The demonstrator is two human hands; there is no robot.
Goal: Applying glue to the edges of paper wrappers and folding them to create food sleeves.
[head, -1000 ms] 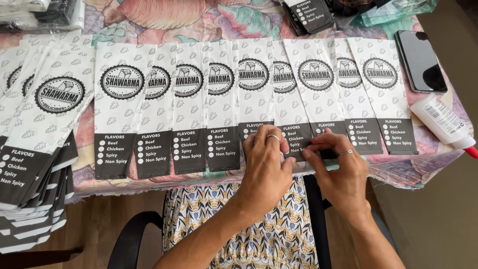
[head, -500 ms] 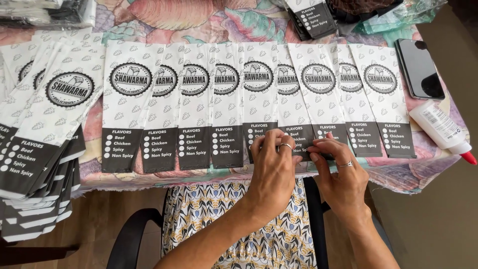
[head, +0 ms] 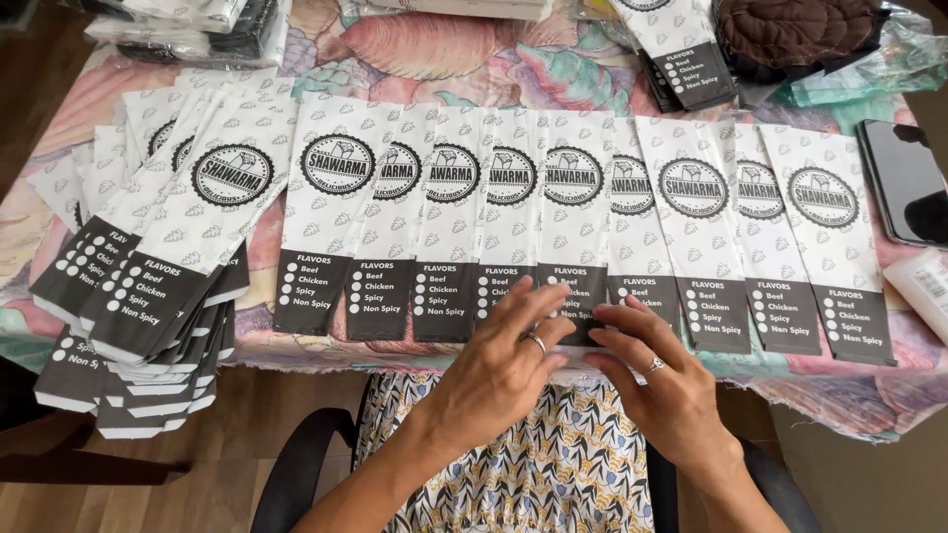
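A row of several long white paper sleeves point(head: 513, 217) with round black logos and black bottom bands lies overlapped along the table's near edge. My left hand point(head: 499, 360), with a ring, rests flat on the black bottom band of a middle sleeve point(head: 576, 212), fingers spread. My right hand point(head: 662, 380), also ringed, touches the same sleeve's lower edge just to the right. Neither hand grips anything.
A fanned stack of the same sleeves point(head: 148, 266) hangs over the table's left edge. A dark phone point(head: 904, 178) and a white tube point(head: 923, 291) lie at the right. More sleeves point(head: 681, 49), a dark quilted pad point(head: 790, 30) and plastic wrap sit at the back. Floral tablecloth point(head: 415, 49) underneath.
Both hands have moved left along the row, from the sleeves right of centre to a middle sleeve. The view has shifted closer.
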